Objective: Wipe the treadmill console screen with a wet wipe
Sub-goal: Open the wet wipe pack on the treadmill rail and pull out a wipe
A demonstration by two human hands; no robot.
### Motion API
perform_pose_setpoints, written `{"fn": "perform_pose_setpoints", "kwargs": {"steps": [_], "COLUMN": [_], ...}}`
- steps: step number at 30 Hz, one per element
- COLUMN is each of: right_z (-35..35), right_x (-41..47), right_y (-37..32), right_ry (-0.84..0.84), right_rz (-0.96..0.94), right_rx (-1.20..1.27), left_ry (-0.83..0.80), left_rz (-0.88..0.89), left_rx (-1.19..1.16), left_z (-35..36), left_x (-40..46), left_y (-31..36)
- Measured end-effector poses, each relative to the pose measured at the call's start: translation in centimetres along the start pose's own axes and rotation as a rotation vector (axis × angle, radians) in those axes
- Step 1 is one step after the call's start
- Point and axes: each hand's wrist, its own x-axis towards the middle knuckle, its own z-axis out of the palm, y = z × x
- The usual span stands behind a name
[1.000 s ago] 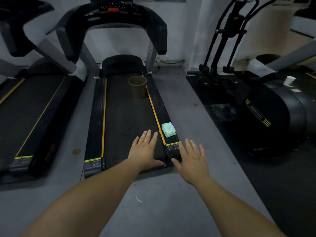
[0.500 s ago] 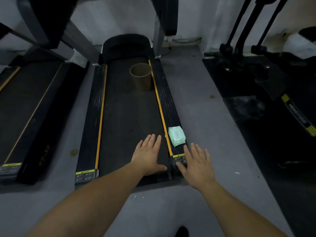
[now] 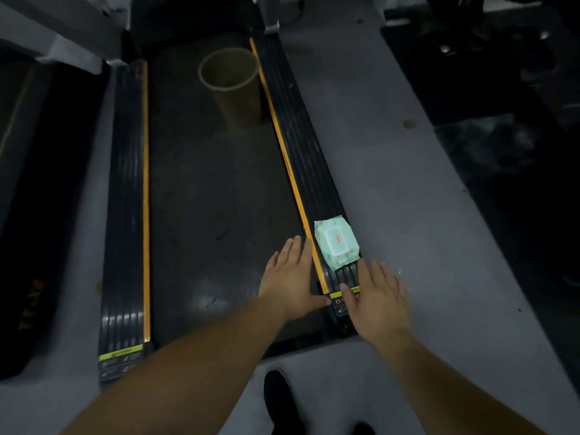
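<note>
Room: dim gym with a grey floor (image 3: 392, 171), dark machines at the left and right edges
Treadmill: black belt (image 3: 216, 183) runs from near to far, with a ribbed side rail and yellow stripe on each side; the console screen is out of view
Wet wipe pack (image 3: 336, 244): pale green with a white flap, lying flat on the right side rail (image 3: 301, 146) near its near end
Cup (image 3: 233, 86): brown, open-topped, upright on the far part of the belt, just beside the right rail
Left hand (image 3: 290, 282): palm down, fingers spread apart, over the belt just left of the pack, holding nothing
Right hand (image 3: 378, 298): palm down, fingers apart, over the near end of the right rail, fingertips just short of the pack, holding nothing
Shoes (image 3: 282, 403): dark, on the floor at the near edge
</note>
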Motion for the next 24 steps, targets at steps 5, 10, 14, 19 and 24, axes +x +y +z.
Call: {"fn": "perform_pose_setpoints", "kwargs": {"steps": [5, 10, 14, 19, 24], "right_z": [7.6, 14.7, 19.2, 22.7, 24.3], "right_x": [6.2, 13.7, 18.7, 22.8, 24.5], "right_y": [1.4, 2.7, 3.6, 4.0, 3.9], "right_ry": [-0.017, 0.007, 0.016, 0.017, 0.15], "right_rz": [0.015, 0.028, 0.062, 0.093, 0.099], "right_rx": [0.016, 0.107, 0.158, 0.162, 0.108], "left_ry": [-0.044, -0.018, 0.024, -0.001, -0.03], "left_rz": [0.051, 0.056, 0.068, 0.102, 0.079], "left_rx": [0.018, -0.002, -0.011, 0.004, -0.016], "left_z": [5.5, 10.5, 14.0, 17.8, 20.0], "left_x": [8.2, 16.0, 21.8, 26.6, 28.4], "left_y": [-2.2, -4.1, -5.1, -5.3, -5.5]}}
